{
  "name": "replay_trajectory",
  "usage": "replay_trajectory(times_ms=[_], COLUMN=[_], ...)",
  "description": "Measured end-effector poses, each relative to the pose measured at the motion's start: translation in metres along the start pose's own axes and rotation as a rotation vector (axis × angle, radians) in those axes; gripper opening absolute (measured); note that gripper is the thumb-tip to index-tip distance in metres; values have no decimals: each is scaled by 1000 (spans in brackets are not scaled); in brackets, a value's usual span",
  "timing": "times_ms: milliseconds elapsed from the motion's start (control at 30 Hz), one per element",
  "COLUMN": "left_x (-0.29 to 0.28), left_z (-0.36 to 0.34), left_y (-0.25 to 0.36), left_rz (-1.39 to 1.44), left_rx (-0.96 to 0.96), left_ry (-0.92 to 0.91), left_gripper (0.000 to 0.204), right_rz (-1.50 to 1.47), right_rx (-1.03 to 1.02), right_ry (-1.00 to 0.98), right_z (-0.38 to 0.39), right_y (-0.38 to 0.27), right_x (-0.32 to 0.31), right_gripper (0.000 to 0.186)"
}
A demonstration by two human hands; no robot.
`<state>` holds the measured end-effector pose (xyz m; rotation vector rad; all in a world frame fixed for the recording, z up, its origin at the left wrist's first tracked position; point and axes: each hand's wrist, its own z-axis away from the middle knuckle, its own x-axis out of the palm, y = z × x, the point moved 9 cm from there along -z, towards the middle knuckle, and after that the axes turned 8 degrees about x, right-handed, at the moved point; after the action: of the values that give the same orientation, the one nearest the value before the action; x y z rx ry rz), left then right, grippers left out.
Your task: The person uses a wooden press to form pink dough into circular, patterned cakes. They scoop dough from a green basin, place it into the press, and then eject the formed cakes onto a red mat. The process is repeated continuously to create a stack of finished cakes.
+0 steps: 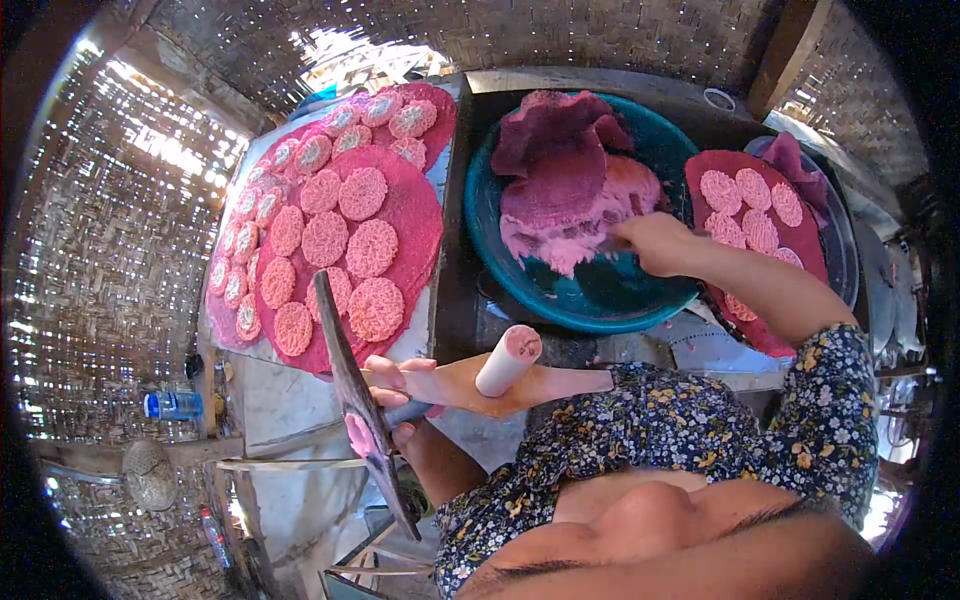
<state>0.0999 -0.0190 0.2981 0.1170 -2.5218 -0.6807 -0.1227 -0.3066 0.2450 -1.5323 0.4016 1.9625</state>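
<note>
My left hand (400, 390) is wrapped round a two-part wooden press. Its dark wooden bar (345, 370) has pink dough residue at a hole near the middle; a pale wooden plunger board (450, 385) carries a white cylinder (508, 360) standing up from it. Reaching into a teal basin (480, 250), my right hand (665, 245) has its fingers curled against crumbly pink dough (580, 230). The fingertips are partly hidden in the dough. A damp pink cloth (555, 140) lies folded over the far part of the dough.
At left, pink cloth-covered round mats (420, 230) hold several coiled pink noodle discs (372, 248). Another mat (705, 185) with discs rests right of the basin, under my right forearm. A blue water bottle (172, 405) is at far left, by the woven bamboo wall (90, 290).
</note>
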Motion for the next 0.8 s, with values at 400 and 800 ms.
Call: replay_trajectory(times_ms=[400, 800], left_x=[0, 4], left_z=[-1, -2], left_y=[-1, -6], left_rz=[-5, -40], left_rx=[4, -57], left_ry=[-21, 104], left_gripper=[27, 33], right_rz=[297, 254], right_rx=[-117, -156], right_ry=[67, -73], right_z=[-53, -26], right_y=[15, -9], right_x=[72, 95], right_gripper=[32, 17])
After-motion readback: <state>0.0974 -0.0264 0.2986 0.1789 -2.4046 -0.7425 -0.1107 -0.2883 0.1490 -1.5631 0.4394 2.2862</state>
